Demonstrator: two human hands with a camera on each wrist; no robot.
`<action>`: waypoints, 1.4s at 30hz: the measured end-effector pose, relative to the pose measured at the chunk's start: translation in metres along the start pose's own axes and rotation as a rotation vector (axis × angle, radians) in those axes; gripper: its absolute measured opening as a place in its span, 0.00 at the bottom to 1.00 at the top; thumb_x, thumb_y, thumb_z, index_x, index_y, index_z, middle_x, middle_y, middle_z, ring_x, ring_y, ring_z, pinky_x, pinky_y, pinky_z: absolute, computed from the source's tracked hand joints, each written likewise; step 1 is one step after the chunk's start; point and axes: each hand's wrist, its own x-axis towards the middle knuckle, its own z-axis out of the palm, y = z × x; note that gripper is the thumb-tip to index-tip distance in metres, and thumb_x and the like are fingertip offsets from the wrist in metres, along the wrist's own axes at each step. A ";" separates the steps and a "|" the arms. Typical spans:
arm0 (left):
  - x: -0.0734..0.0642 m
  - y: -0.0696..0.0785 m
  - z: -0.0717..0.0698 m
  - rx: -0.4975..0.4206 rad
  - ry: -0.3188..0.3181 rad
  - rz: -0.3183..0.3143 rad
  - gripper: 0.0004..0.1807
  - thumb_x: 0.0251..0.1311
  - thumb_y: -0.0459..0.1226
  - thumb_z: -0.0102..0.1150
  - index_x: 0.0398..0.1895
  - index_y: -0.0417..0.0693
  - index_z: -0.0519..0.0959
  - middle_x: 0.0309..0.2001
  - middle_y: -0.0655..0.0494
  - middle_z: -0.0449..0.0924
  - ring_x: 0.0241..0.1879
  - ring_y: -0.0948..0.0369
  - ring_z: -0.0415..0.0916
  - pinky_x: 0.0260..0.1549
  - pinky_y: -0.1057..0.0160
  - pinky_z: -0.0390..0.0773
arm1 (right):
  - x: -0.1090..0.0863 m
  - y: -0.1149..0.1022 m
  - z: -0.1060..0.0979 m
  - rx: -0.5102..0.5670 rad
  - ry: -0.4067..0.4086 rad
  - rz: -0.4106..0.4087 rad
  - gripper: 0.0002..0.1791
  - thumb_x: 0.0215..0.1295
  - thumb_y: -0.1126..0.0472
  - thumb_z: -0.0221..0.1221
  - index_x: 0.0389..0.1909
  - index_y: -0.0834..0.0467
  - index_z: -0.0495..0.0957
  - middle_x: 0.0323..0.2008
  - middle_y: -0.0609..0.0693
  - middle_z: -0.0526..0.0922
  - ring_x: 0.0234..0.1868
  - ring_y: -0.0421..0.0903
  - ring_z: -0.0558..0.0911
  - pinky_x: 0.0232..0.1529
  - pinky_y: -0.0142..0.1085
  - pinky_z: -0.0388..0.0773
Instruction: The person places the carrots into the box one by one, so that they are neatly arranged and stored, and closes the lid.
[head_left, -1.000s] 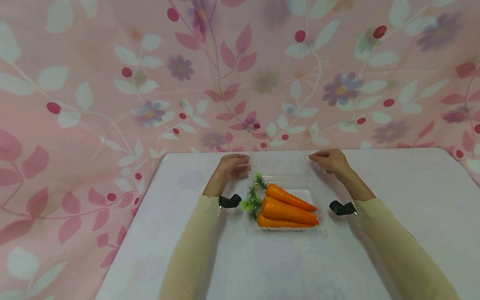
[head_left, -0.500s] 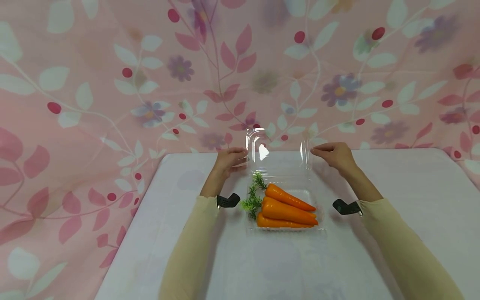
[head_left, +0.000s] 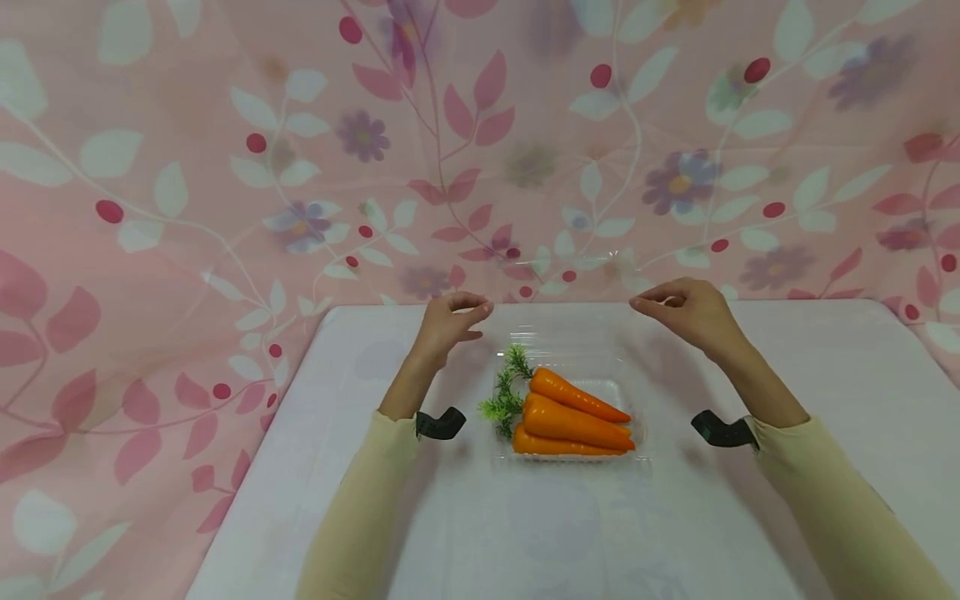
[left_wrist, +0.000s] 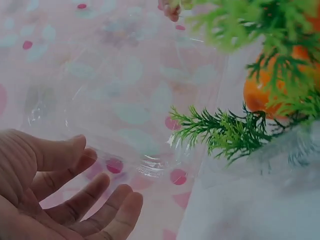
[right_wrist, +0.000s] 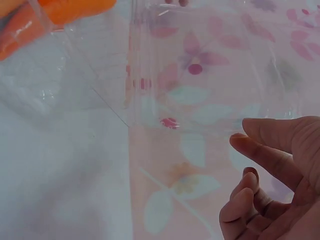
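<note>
Three orange carrots (head_left: pixel 573 417) with feathery green tops (head_left: pixel 506 400) lie in the base of a clear plastic clamshell box (head_left: pixel 639 429), tops toward the left. Its transparent lid (left_wrist: pixel 125 100) stands raised at the far side, hinged to the base. My left hand (head_left: pixel 446 325) pinches the lid's left edge between thumb and index finger, the other fingers spread loosely. On the opposite side, my right hand (head_left: pixel 693 315) holds the lid's right edge with thumb and index fingertips, other fingers bent. The lid's outline is faint in the head view.
The box stands on a white-covered table (head_left: pixel 570 533). Just behind the table's far edge hangs a pink floral cloth (head_left: pixel 480 150). A black wrist camera (head_left: pixel 441 423) sits at the left cuff, another black camera (head_left: pixel 722 428) at the right cuff.
The lid has swung up from lying back to standing raised. Both hands have risen slightly, and the wrists have moved outward. The carrots and base have stayed in place.
</note>
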 end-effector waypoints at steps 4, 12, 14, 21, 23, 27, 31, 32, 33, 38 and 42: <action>-0.013 0.004 -0.007 0.218 -0.030 0.120 0.14 0.64 0.40 0.65 0.48 0.41 0.84 0.56 0.48 0.79 0.53 0.53 0.79 0.50 0.52 0.79 | -0.009 -0.003 -0.005 -0.069 -0.030 -0.054 0.23 0.65 0.44 0.63 0.47 0.60 0.86 0.51 0.58 0.78 0.44 0.56 0.78 0.35 0.42 0.76; -0.042 0.007 -0.013 0.464 -0.100 0.281 0.10 0.64 0.42 0.65 0.44 0.48 0.86 0.54 0.56 0.80 0.54 0.57 0.75 0.48 0.52 0.80 | -0.040 -0.008 -0.009 -0.185 -0.016 -0.165 0.18 0.64 0.46 0.66 0.43 0.56 0.88 0.43 0.53 0.75 0.35 0.49 0.72 0.28 0.38 0.71; -0.050 0.007 -0.012 0.503 -0.101 0.291 0.10 0.65 0.43 0.64 0.44 0.49 0.86 0.54 0.57 0.80 0.54 0.57 0.75 0.46 0.52 0.80 | -0.048 -0.009 -0.009 -0.199 -0.012 -0.180 0.16 0.63 0.47 0.66 0.43 0.54 0.88 0.40 0.52 0.75 0.33 0.48 0.72 0.26 0.36 0.70; -0.075 0.004 -0.006 0.602 -0.129 0.319 0.11 0.66 0.42 0.63 0.48 0.52 0.85 0.57 0.54 0.78 0.57 0.57 0.73 0.48 0.49 0.78 | -0.076 -0.010 -0.004 -0.260 -0.032 -0.227 0.18 0.64 0.48 0.65 0.49 0.55 0.86 0.43 0.51 0.76 0.33 0.44 0.71 0.27 0.35 0.70; -0.083 0.003 -0.006 0.605 -0.141 0.317 0.13 0.66 0.42 0.62 0.50 0.50 0.84 0.58 0.54 0.77 0.59 0.56 0.72 0.49 0.48 0.78 | -0.085 -0.011 0.000 -0.283 -0.022 -0.254 0.18 0.64 0.50 0.66 0.50 0.55 0.86 0.43 0.52 0.76 0.32 0.44 0.72 0.26 0.34 0.70; -0.099 0.001 -0.005 0.616 -0.166 0.325 0.16 0.66 0.42 0.63 0.55 0.48 0.82 0.60 0.55 0.75 0.60 0.55 0.71 0.50 0.46 0.77 | -0.102 -0.011 0.006 -0.337 0.005 -0.284 0.18 0.62 0.53 0.68 0.52 0.54 0.85 0.44 0.51 0.75 0.32 0.43 0.72 0.23 0.32 0.70; -0.113 -0.003 -0.006 0.622 -0.193 0.345 0.19 0.66 0.41 0.63 0.59 0.51 0.79 0.61 0.57 0.74 0.61 0.56 0.71 0.54 0.48 0.76 | -0.117 -0.009 0.013 -0.372 0.012 -0.295 0.22 0.59 0.55 0.70 0.55 0.55 0.83 0.45 0.51 0.75 0.32 0.41 0.72 0.20 0.30 0.69; -0.116 -0.004 -0.006 0.622 -0.197 0.342 0.20 0.66 0.41 0.63 0.60 0.52 0.78 0.61 0.57 0.73 0.62 0.57 0.70 0.55 0.48 0.75 | -0.120 -0.008 0.015 -0.376 0.015 -0.299 0.23 0.59 0.55 0.70 0.56 0.55 0.82 0.45 0.51 0.75 0.31 0.41 0.72 0.20 0.29 0.68; -0.118 -0.006 -0.005 0.622 -0.200 0.338 0.21 0.66 0.41 0.63 0.61 0.52 0.77 0.62 0.57 0.73 0.62 0.57 0.70 0.56 0.50 0.74 | -0.122 -0.006 0.017 -0.380 0.017 -0.302 0.24 0.59 0.54 0.70 0.56 0.55 0.81 0.45 0.51 0.75 0.31 0.41 0.72 0.19 0.29 0.68; -0.126 -0.018 -0.001 0.605 -0.195 0.318 0.23 0.66 0.41 0.62 0.65 0.53 0.74 0.63 0.58 0.71 0.64 0.60 0.68 0.59 0.52 0.72 | -0.131 -0.002 0.023 -0.389 -0.004 -0.274 0.29 0.58 0.53 0.71 0.61 0.54 0.78 0.46 0.50 0.75 0.32 0.40 0.71 0.20 0.29 0.67; -0.128 -0.027 0.000 0.604 -0.205 0.340 0.26 0.66 0.41 0.63 0.66 0.52 0.72 0.64 0.57 0.70 0.65 0.60 0.66 0.60 0.52 0.70 | -0.137 0.002 0.028 -0.381 -0.018 -0.257 0.30 0.58 0.55 0.71 0.63 0.52 0.76 0.47 0.49 0.74 0.32 0.39 0.70 0.19 0.29 0.66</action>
